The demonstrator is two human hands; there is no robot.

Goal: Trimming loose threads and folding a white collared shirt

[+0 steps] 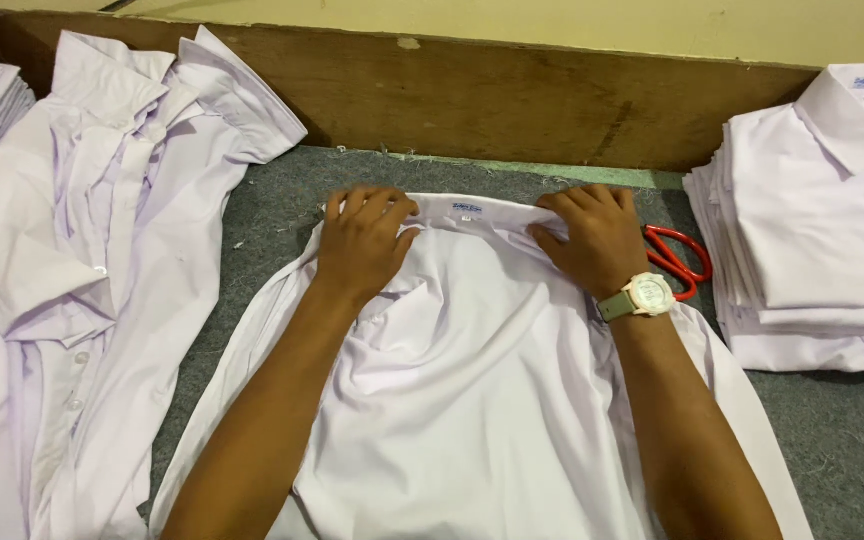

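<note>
We had a white shirt spread flat on the grey worktop, collar at the far side. Our left hand lay open and flat on the collar's left end. Our right hand pinched the right end with bent fingers. The shirt looked soft, light and floppy, so the stiffer collar seemed the best place to hold. Red scissors lay just right of our right hand.

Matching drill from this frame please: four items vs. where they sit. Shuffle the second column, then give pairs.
1. white shirt
2. red scissors
3. folded stack
4. loose pile of shirts

a. far right on the grey mat
b. left side, unfolded
c. under both hands, the left hand and right hand at its collar
d. beside the right wrist, partly hidden

Pairs: 1-c, 2-d, 3-a, 4-b
</note>
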